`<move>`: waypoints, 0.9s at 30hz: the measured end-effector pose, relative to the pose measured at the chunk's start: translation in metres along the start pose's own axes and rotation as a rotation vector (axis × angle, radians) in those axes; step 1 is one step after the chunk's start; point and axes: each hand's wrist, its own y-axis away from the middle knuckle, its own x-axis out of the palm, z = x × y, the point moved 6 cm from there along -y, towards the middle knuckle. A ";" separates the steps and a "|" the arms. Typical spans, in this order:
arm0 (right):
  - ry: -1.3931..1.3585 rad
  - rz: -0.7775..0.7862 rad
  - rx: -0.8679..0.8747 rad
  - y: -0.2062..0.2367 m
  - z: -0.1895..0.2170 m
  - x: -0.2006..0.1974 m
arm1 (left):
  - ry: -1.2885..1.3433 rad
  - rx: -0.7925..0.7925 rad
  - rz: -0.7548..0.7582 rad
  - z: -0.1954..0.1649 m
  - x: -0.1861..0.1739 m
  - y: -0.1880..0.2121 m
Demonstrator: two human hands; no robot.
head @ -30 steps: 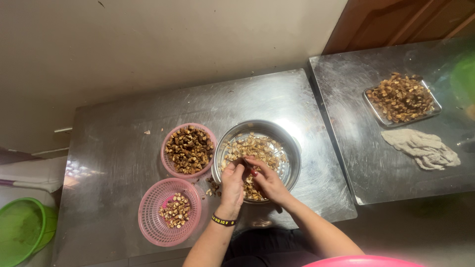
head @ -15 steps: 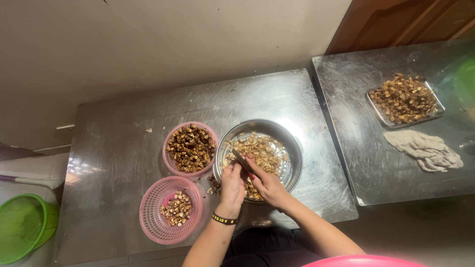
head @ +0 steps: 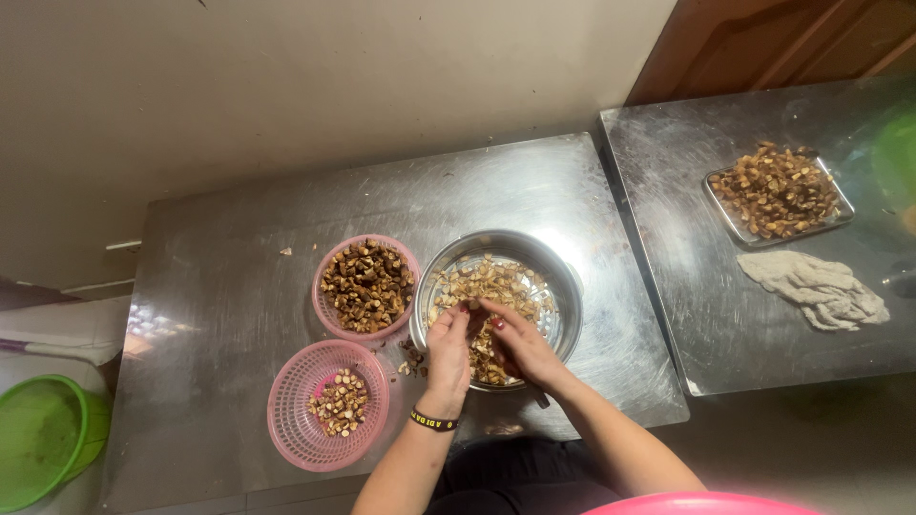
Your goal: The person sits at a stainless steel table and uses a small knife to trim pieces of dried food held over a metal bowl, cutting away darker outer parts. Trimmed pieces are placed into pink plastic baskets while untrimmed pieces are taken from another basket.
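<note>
Left hand (head: pixel 447 351) and right hand (head: pixel 520 345), fingers curled together over small nut pieces, grip unclear, are held inside steel bowl (head: pixel 563 286). Two pink baskets (head: pixel 286 420) of pieces are set leftward; bare tabletop (head: pixel 219 286) beyond.

Two pink baskets (head: pixel 367 286) (head: pixel 327 405), green tub (head: pixel 43 448), tray (head: pixel 778 195), grey rag (head: pixel 816 291).

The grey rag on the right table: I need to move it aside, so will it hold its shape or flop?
The rag lies crumpled in soft folds, so it would probably droop. It looks thin, so likely light. Flat on the steel table, it shouldn't roll.
</note>
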 end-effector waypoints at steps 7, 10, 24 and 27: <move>0.273 -0.037 -0.318 0.012 0.016 0.010 | -0.011 -0.062 -0.084 0.004 -0.001 0.000; 0.423 -0.074 -0.354 0.012 0.019 0.014 | 0.016 -0.095 -0.060 0.002 0.006 0.005; -0.123 0.050 -0.134 0.004 0.010 0.010 | -0.033 -0.018 0.035 0.007 0.000 0.007; -0.383 0.062 0.040 0.000 0.001 -0.001 | -0.024 -0.070 -0.002 0.006 -0.003 0.004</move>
